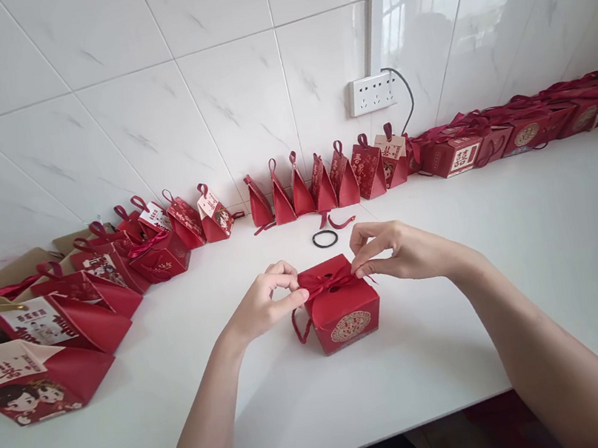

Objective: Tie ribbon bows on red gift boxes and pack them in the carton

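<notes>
A red gift box with a round gold emblem on its front stands upright before me on the white counter. Across its top lies a dark red ribbon tied in a bow. My left hand pinches the ribbon's left loop between thumb and fingers. On the other side, my right hand pinches the ribbon's right part, with a loose tail hanging just below the fingertips. A twisted red cord handle sticks out from the box's left side.
Behind the box lie a black elastic ring and a ribbon scrap. Several triangular red boxes line the tiled wall. More boxes crowd the left, and ribboned ones the right. A power strip hangs on the wall.
</notes>
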The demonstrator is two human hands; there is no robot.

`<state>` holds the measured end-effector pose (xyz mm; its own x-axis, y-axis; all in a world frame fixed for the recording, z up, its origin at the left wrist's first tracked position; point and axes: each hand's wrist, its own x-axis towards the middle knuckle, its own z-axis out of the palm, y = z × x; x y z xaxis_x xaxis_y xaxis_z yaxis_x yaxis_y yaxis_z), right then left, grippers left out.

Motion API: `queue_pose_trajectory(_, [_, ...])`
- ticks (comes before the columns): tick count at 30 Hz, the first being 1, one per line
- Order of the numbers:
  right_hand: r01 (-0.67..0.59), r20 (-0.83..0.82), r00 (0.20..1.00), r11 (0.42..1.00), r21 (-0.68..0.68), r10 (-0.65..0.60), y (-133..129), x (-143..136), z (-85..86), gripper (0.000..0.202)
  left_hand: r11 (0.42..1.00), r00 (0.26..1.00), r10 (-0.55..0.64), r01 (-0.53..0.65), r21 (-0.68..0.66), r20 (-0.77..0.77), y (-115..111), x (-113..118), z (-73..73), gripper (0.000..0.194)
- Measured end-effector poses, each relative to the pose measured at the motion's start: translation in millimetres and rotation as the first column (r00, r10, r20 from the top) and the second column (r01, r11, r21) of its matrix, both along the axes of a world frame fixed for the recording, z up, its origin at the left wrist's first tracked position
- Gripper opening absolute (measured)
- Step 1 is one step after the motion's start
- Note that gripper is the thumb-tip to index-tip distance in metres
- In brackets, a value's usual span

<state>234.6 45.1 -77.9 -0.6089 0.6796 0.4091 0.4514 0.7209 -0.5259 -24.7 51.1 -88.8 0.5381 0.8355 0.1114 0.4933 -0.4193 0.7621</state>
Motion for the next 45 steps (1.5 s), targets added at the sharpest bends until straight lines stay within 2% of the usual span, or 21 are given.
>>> queue_pose_trajectory(3, [0.182, -0.01, 0.983, 0.98, -0.075, -0.184, -6.0, -3.6, 7.2, 0.036, 0.999, 0.999, 0.039, -0.039, 0.0, 0.003, -4.5, 3.2, 3.9, 0.03])
queue_pose_trajectory(5, [0.317, 0.058, 0.948, 0.926, -0.207, -0.312, -10.7, -7.9, 10.5, 0.052, 0.996, 0.997, 0.08, -0.08, 0.028, -0.023, -8.6, 5.7, 6.8, 0.027])
queue_pose_trajectory(6, [0.349, 0.113, 0.937, 0.895, -0.278, -0.33, -12.9, -10.4, 11.1, 0.058, 0.994, 0.994, 0.1, -0.099, 0.042, -0.036, -10.9, 6.9, 8.1, 0.025])
queue_pose_trajectory(8, [0.345, 0.204, 0.937, 0.852, -0.395, -0.285, -16.6, -15.3, 10.0, 0.062, 0.991, 0.989, 0.133, -0.131, 0.035, -0.061, -15.8, 9.3, 9.9, 0.025])
queue_pose_trajectory(10, [0.32, 0.22, 0.945, 0.826, -0.464, -0.242, -19.4, -19.5, 6.9, 0.06, 0.986, 0.985, 0.159, -0.162, -0.041, -0.07, -20.7, 11.9, 11.1, 0.029])
queue_pose_trajectory(14, [0.304, 0.172, 0.953, 0.798, -0.52, -0.251, -23.7, -23.9, 0.5, 0.058, 0.948, 0.982, 0.187, -0.185, -0.258, -0.018, -28.3, 17.0, 13.8, 0.034])
queue_pose_trajectory(19, [0.344, 0.158, 0.938, 0.763, -0.546, -0.31, -27.0, -27.7, -4.3, 0.053, 0.902, 0.982, 0.19, -0.166, -0.398, 0.02, -28.2, 18.2, 17.2, 0.032])
queue_pose_trajectory(21, [0.321, 0.122, 0.944, 0.759, -0.567, -0.308, -26.1, -28.9, -6.2, 0.047, 0.881, 0.984, 0.18, -0.154, -0.447, 0.016, -25.5, 16.7, 17.1, 0.033])
queue_pose_trajectory(23, [0.236, 0.043, 0.962, 0.746, -0.622, -0.269, -23.7, -28.7, -8.0, 0.039, 0.863, 0.985, 0.169, -0.138, -0.485, 0.022, -22.4, 14.7, 16.0, 0.034])
queue_pose_trajectory(28, [-0.016, -0.199, 0.958, 0.658, -0.753, -0.205, -13.4, -21.4, -11.3, 0.039, 0.842, 0.989, 0.12, -0.053, -0.537, 0.09, -15.1, 9.6, 11.3, 0.035])
queue_pose_trajectory(33, [-0.101, -0.236, 0.96, 0.604, -0.79, -0.148, -4.1, -12.9, -15.9, 0.042, 0.836, 0.991, 0.028, 0.048, -0.547, 0.129, -9.6, 6.1, 7.6, 0.034])
queue_pose_trajectory(36, [-0.107, -0.217, 0.97, 0.608, -0.787, -0.111, -1.0, -9.6, -16.8, 0.043, 0.828, 0.992, -0.009, 0.078, -0.556, 0.125, -7.5, 4.7, 5.2, 0.033])
queue_pose_trajectory(42, [-0.066, -0.135, 0.99, 0.68, -0.731, -0.05, -0.6, -3.1, -13.1, 0.042, 0.827, 0.992, -0.02, 0.085, -0.556, 0.123, -6.5, 4.3, 2.4, 0.034])
queue_pose_trajectory(45, [-0.028, -0.081, 0.996, 0.691, -0.723, -0.045, -0.6, 0.6, -13.2, 0.043, 0.826, 0.993, -0.017, 0.08, -0.558, 0.116, -6.5, 4.5, 2.3, 0.035])
